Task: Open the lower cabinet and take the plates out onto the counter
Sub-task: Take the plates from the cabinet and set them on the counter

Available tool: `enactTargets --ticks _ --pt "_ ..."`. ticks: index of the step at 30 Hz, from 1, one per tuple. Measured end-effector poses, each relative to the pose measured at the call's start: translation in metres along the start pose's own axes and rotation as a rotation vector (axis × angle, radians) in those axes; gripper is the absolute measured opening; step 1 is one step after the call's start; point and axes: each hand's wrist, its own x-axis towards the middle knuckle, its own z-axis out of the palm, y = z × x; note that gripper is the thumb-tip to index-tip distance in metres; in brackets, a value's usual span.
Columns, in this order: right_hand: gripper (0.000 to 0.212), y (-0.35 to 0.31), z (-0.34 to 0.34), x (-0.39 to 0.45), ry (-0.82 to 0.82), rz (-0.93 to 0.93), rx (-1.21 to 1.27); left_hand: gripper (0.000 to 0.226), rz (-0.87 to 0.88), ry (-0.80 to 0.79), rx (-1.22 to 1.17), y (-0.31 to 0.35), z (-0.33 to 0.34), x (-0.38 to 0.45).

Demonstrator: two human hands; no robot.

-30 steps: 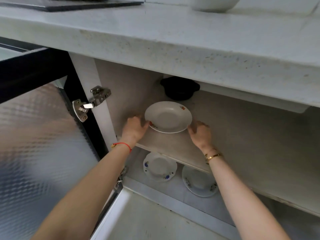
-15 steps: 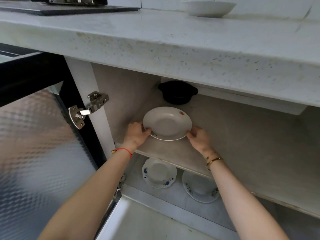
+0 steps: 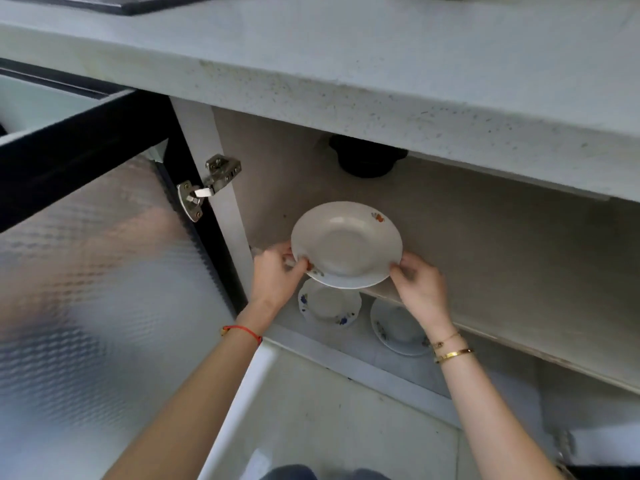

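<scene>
A white plate (image 3: 346, 244) with small orange flowers is lifted and tilted at the front edge of the cabinet's upper shelf (image 3: 502, 265). My left hand (image 3: 277, 275) pinches its left rim and my right hand (image 3: 417, 285) grips its right rim. Two more white plates with blue flowers lie on the cabinet floor below, one on the left (image 3: 329, 306) and one on the right (image 3: 398, 329), both partly hidden by the held plate and my right hand. The pale speckled counter (image 3: 381, 57) runs above the cabinet.
The cabinet door (image 3: 97, 271), black-framed with frosted glass, stands open on the left, with its metal hinge (image 3: 207, 185) showing. A black pot (image 3: 367, 161) sits at the back of the upper shelf. A dark hob edge (image 3: 114, 3) lies on the counter's far left.
Both hands have closed on the plate's rim, lifted it off the shelf and drawn it toward the cabinet's front edge. The view has dropped, so the bowl on the counter is out of sight.
</scene>
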Motion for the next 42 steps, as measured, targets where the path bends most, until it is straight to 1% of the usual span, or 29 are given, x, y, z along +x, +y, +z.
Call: enactTargets --ticks 3,6,11,16,20,24,27,31,34,39,42 --pt "0.02 -0.022 -0.014 -0.033 -0.033 0.037 0.022 0.023 -0.023 0.03 0.0 0.014 -0.024 -0.035" --pt "0.026 -0.051 -0.03 -0.069 -0.06 0.104 0.06 0.027 -0.053 0.023 -0.009 0.032 -0.054 -0.071" --pt "0.027 -0.109 -0.063 -0.133 -0.093 0.169 0.054 0.031 -0.207 -0.035 -0.086 0.075 -0.114 -0.13" --pt "0.027 -0.191 -0.119 -0.192 -0.197 0.262 0.117 0.03 -0.34 -0.031 -0.067 0.148 -0.192 -0.192" --pt "0.027 -0.256 -0.169 -0.232 -0.23 0.274 0.122 0.034 -0.39 -0.019 -0.078 0.212 -0.248 -0.228" --pt "0.028 -0.315 -0.222 -0.257 -0.206 0.269 0.129 0.036 -0.397 -0.016 -0.085 0.273 -0.296 -0.251" --pt "0.029 -0.351 -0.259 -0.27 -0.199 0.257 0.134 0.038 -0.363 -0.017 -0.083 0.316 -0.322 -0.258" --pt "0.028 -0.379 -0.298 -0.279 -0.141 0.246 0.148 0.038 -0.3 -0.03 -0.09 0.358 -0.338 -0.257" --pt "0.026 -0.388 -0.322 -0.277 -0.085 0.241 0.174 0.038 -0.26 -0.06 -0.102 0.382 -0.336 -0.248" --pt "0.032 -0.382 -0.356 -0.251 0.004 0.272 0.19 0.039 -0.215 -0.113 -0.162 0.419 -0.311 -0.217" --pt "0.03 -0.371 -0.374 -0.221 0.052 0.279 0.2 0.039 -0.192 -0.161 -0.18 0.439 -0.284 -0.185"
